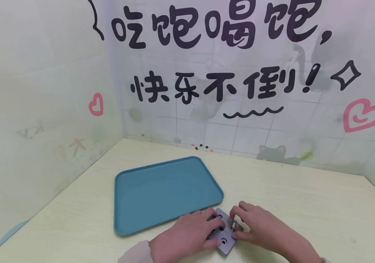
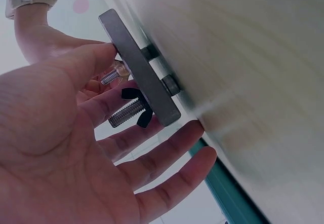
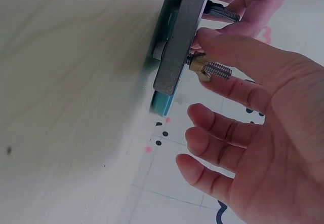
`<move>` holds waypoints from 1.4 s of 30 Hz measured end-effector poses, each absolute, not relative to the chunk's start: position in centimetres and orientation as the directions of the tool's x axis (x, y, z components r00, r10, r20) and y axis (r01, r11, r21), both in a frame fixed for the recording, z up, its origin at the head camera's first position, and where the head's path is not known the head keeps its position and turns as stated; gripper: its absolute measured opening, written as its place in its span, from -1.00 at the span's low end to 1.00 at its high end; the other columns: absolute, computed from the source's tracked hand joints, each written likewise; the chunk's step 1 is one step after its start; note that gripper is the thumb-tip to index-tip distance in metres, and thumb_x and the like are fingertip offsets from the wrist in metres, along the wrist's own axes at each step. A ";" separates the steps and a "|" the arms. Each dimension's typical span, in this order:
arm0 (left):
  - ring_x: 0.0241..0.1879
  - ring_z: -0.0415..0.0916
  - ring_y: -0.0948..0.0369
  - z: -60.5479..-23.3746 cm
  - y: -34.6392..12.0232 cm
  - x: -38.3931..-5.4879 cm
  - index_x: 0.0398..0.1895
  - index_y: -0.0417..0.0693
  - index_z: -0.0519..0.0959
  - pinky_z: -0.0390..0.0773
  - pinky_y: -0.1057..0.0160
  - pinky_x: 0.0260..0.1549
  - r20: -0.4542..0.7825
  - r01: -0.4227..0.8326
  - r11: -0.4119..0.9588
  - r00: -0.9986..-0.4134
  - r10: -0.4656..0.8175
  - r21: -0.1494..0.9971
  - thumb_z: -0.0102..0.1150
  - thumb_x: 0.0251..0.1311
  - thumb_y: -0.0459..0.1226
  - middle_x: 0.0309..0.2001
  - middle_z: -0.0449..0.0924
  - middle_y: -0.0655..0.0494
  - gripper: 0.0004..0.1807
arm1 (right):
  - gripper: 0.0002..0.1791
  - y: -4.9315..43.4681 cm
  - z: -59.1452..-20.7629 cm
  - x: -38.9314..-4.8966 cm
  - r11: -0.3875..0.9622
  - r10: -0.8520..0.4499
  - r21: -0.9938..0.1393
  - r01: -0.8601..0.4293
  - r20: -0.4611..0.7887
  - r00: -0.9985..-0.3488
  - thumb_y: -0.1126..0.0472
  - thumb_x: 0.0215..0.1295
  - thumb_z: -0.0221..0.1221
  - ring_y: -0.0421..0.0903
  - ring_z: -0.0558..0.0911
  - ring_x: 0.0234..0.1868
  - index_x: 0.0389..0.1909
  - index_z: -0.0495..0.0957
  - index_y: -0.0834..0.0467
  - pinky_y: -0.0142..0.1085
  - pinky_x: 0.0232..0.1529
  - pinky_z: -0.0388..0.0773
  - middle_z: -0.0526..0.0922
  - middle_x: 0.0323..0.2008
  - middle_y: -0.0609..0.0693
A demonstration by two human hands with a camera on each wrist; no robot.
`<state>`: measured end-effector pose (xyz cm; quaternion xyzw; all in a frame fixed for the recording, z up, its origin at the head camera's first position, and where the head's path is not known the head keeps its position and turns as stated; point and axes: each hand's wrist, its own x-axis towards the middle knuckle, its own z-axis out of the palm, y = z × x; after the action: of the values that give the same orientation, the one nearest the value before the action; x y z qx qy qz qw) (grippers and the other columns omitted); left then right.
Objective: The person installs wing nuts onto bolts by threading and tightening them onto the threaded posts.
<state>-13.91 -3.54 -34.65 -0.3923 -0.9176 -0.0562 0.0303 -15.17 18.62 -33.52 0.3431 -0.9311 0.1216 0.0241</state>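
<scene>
A flat grey metal plate (image 1: 228, 234) with several round holes is between the two hands on the table. My left hand (image 1: 190, 232) grips it, thumb at the near edge and fingers towards the far side. In the left wrist view, two threaded bolts pass through the plate, their heads on the table side. One carries a black wing nut (image 2: 145, 116), the other a brass wing nut (image 3: 201, 68). My right hand (image 1: 266, 228) pinches the brass wing nut between thumb and index finger, while its other fingers are loosely bent, off the plate.
A blue rectangular tray (image 1: 167, 193) lies just beyond the plate, to the left. Part of a light-blue round shape (image 1: 10, 233) shows at the table's left edge. Pale walls with lettering (image 1: 220, 86) enclose the wooden table (image 1: 305, 193).
</scene>
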 end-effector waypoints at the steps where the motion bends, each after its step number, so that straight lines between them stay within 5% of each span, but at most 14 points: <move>1: -0.25 0.40 0.35 -34.7 -3.5 -13.9 0.09 0.30 0.45 0.42 0.40 -0.36 0.106 0.725 0.684 -0.688 0.718 0.074 0.00 0.24 0.09 0.07 0.39 0.24 -0.62 | -0.74 18.6 -33.5 -15.2 0.743 -0.626 -0.199 -0.639 0.129 -0.769 -0.03 0.07 0.29 -0.39 0.29 -0.50 -0.30 0.44 -0.06 -0.45 -0.46 0.30 0.34 -0.43 -0.28; 14: -0.27 0.38 0.36 -34.6 -3.4 -13.9 0.09 0.29 0.46 0.42 0.41 -0.36 0.100 0.721 0.688 -0.693 0.714 0.079 0.01 0.24 0.08 0.06 0.40 0.24 -0.63 | -0.78 18.7 -33.3 -15.4 0.767 -0.609 -0.170 -0.619 0.113 -0.785 0.04 0.15 0.22 -0.37 0.26 -0.57 -0.61 0.47 -0.05 -0.45 -0.50 0.28 0.35 -0.56 -0.26; 20: -0.25 0.39 0.34 -34.7 -3.5 -13.9 0.09 0.31 0.45 0.42 0.40 -0.38 0.090 0.713 0.697 -0.702 0.707 0.083 0.02 0.23 0.10 0.08 0.39 0.24 -0.61 | -0.80 18.9 -32.9 -15.1 0.762 -0.605 -0.171 -0.625 0.155 -0.781 -0.03 0.15 0.22 -0.37 0.31 -0.50 -0.45 0.41 -0.06 -0.41 -0.45 0.30 0.37 -0.48 -0.29; 23: -0.24 0.40 0.33 -34.7 -3.5 -13.9 0.09 0.30 0.45 0.42 0.40 -0.37 0.093 0.713 0.696 -0.701 0.707 0.079 0.02 0.22 0.10 0.08 0.39 0.24 -0.61 | -0.84 19.0 -32.8 -15.1 0.730 -0.632 -0.195 -0.655 0.170 -0.756 0.14 0.15 0.21 -0.36 0.36 -0.43 -0.30 0.41 -0.06 -0.40 -0.43 0.34 0.39 -0.40 -0.27; 30: -0.19 0.43 0.31 -34.6 -3.5 -13.9 0.13 0.32 0.43 0.45 0.37 -0.34 0.093 0.717 0.692 -0.697 0.711 0.084 0.02 0.24 0.09 0.11 0.38 0.23 -0.59 | -0.57 19.0 -33.1 -15.0 0.654 -0.705 -0.214 -0.726 0.175 -0.687 0.42 -0.01 0.18 -0.37 0.31 -0.43 -0.16 0.49 -0.12 -0.48 -0.40 0.32 0.33 -0.39 -0.22; 36: -0.20 0.43 0.33 -34.5 -3.6 -13.8 0.13 0.29 0.43 0.45 0.38 -0.31 0.107 0.725 0.685 -0.689 0.717 0.074 0.01 0.24 0.09 0.08 0.40 0.23 -0.59 | -0.70 18.9 -33.3 -15.2 0.684 -0.685 -0.210 -0.698 0.142 -0.714 0.27 0.06 0.26 -0.38 0.30 -0.45 -0.20 0.53 -0.13 -0.47 -0.43 0.32 0.33 -0.39 -0.22; 42: -0.21 0.40 0.32 -34.4 -3.5 -13.8 0.11 0.31 0.44 0.43 0.37 -0.37 0.067 0.709 0.698 -0.705 0.706 0.103 0.01 0.24 0.09 0.11 0.37 0.23 -0.61 | -0.88 18.8 -33.4 -15.2 0.740 -0.636 -0.167 -0.651 0.142 -0.759 0.09 0.10 0.27 -0.38 0.27 -0.50 -0.44 0.48 -0.08 -0.46 -0.46 0.30 0.32 -0.43 -0.23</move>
<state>-13.78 -3.51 -34.38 -0.3839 -0.9213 -0.0603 0.0113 -15.18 18.80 -33.39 0.3452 -0.9320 0.1037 0.0376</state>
